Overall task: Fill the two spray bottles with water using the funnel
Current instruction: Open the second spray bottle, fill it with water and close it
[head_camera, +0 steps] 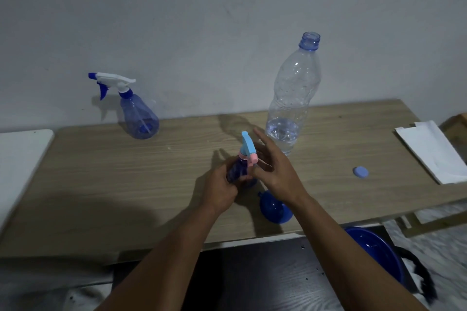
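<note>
I see the small dark-blue plastic spray bottle with a pale-blue trigger and pink collar (243, 156) held up at the centre of the frame, just above the wood-grain worktop (126, 184). The left hand (222, 184) wraps round its body. The right hand (275, 171) lies against the collar with its fingers stretched out, but I cannot tell whether the thumb pinches the collar.

I judge this bottle light and thin-walled, so a hard squeeze would dent it. The body is the place to hold, and the collar the place to twist; the trigger looks too flimsy to pull on.

The blue plastic funnel (274, 207) lies on its side under the right wrist, near the front edge. It is stiff and light, and best lifted by its rim.

The tall clear plastic water bottle (293, 93), uncapped, stands right of centre with only a little water at its bottom. I expect it to be top-light, easy to crumple and inclined to slop, so I would take it low on the body. Its blue cap (360, 172) lies further right.

The translucent blue spray bottle with a white trigger head (137, 113) stands in the upper left, with its head on.
</note>
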Demonstrator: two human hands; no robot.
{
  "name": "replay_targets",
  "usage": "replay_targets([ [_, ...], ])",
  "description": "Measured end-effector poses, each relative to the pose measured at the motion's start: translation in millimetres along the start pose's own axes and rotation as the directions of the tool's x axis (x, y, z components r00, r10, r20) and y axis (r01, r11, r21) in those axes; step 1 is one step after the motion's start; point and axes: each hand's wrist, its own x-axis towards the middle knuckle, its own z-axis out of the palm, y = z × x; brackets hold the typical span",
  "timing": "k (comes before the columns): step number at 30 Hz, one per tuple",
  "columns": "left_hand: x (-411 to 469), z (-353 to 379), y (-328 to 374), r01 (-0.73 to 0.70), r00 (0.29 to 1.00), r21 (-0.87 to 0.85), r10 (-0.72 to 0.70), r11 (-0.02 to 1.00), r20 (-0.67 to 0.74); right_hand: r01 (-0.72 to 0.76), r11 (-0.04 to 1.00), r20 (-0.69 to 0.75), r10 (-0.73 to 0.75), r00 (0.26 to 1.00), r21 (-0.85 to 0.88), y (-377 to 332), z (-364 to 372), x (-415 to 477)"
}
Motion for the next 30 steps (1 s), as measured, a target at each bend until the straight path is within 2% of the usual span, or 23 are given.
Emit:
replay_targets([
  [7, -1.8, -0.8, 7.4, 0.008, 1.0, -0.021, -0.009, 1.0, -0.019, 0.03, 0.996, -0.001, -0.03, 1.0, -0.087, -10.0, -0.8, 1.8],
  [15, 1.0, -2.8, 8.0, 0.052, 0.998, -0.034, -0.051, 0.998, 0.03, -0.03, 0.998, 0.088, 0.035, 0.995, -0.052, -12.0, -4.5, 7.2],
  [17, 0.5, -3.3, 9.3, 0.048, 0.999, 0.002, -0.048, 0.999, 0.019, -0.069, 0.998, 0.079, 0.067, 0.995, 0.014, -6.3, -5.1, 6.0],
  [20, 0.2, -3.6, 8.2, 0.059, 0.998, 0.025, -0.059, 0.998, -0.006, -0.152, 0.966, 0.024, 0.15, 0.988, 0.207, -0.7, -4.3, 9.4],
  [23, -1.8, -4.1, 9.3, 0.055, 0.998, 0.032, -0.055, 0.998, 0.005, -0.131, 0.985, -0.046, 0.137, 0.99, 0.112, -1.7, -1.5, 18.7],
  [30, -2.2, -4.6, 11.1, 0.056, 0.998, 0.054, -0.056, 0.997, 0.004, -0.077, 0.996, -0.025, 0.076, 0.997, -0.032, -1.6, 2.6, 24.8],
])
